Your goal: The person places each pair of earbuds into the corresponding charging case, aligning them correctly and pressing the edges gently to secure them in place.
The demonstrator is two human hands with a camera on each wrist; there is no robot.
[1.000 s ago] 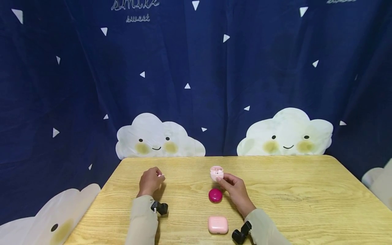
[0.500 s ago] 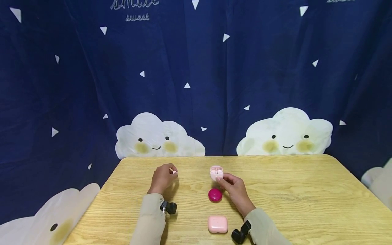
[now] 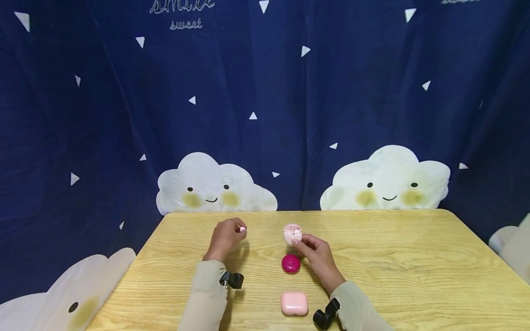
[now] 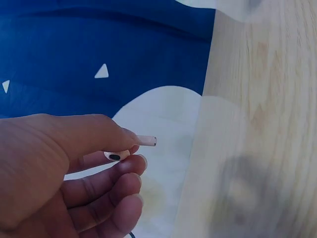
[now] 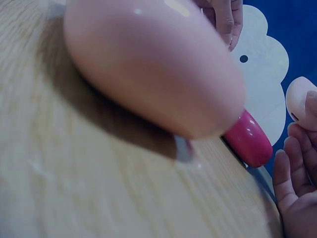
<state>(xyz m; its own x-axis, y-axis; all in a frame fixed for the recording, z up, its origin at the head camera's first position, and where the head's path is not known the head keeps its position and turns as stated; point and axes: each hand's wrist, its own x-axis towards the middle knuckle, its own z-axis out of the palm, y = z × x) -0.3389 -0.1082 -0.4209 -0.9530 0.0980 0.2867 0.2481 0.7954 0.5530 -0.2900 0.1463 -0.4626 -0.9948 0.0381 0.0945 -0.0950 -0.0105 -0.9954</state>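
Between thumb and fingers, my left hand (image 3: 227,236) pinches a pale pink earbud (image 4: 146,141); its stem points away from the fingertips and a dark oval shows on its head. My right hand (image 3: 320,257) holds a round, pale pink earbud case (image 3: 292,233) with its lid raised, toward the far side of the table. An earbud seems to sit inside, though it is too small to be sure. In the right wrist view, that case (image 5: 300,101) shows only in part, at the right edge.
A round magenta case (image 3: 291,264) lies just nearer than the held case. Closer still is a closed pink earbud case (image 3: 294,303), large in the right wrist view. The wooden table (image 3: 397,276) ends at a dark blue curtain (image 3: 265,92) with cloud prints.
My left hand has moved right and slightly farther away, carrying the earbud closer to the open case. My right hand and its case have stayed in place.
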